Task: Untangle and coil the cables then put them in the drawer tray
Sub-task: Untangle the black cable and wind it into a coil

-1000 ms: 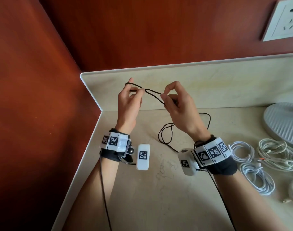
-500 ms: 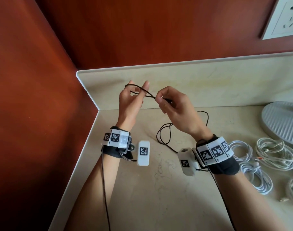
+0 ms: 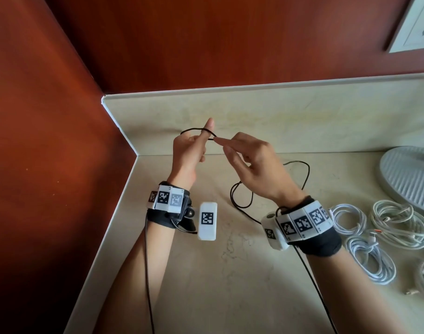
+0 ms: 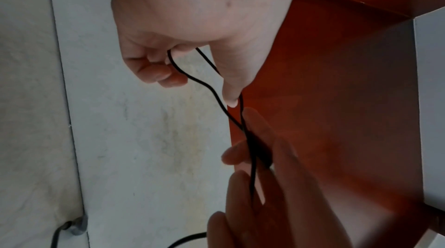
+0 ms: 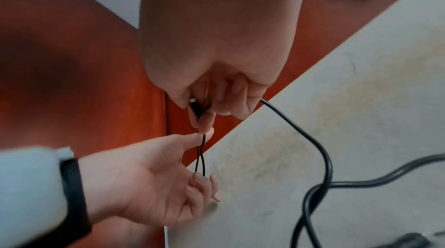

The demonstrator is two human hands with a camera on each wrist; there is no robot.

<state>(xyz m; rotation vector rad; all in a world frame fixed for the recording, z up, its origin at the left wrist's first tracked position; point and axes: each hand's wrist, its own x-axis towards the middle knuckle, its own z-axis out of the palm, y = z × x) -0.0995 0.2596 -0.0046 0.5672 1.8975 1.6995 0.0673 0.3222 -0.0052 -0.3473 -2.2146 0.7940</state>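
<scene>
A thin black cable (image 3: 194,129) is looped over the fingers of my left hand (image 3: 201,141), raised in front of the backsplash. In the left wrist view the loop (image 4: 190,77) runs behind the curled fingers (image 4: 154,73) and past the thumb. My right hand (image 3: 220,143) pinches both strands right beside the left hand. The right wrist view shows the cable's plug (image 5: 195,105) tucked under that pinch and two strands (image 5: 201,154) running to my left hand (image 5: 156,176). The slack (image 3: 240,196) hangs to the counter in loose loops.
Several coiled white cables (image 3: 396,220) lie on the beige counter (image 3: 230,273) at the right. A grey ribbed round base (image 3: 413,174) stands behind them. Red-brown wall panels close the left side and back, and a wall socket (image 3: 416,22) sits top right.
My right hand has slid left along the cable until it nearly meets the left hand. The stretch of cable between the hands has shrunk to a small loop over the left fingers.
</scene>
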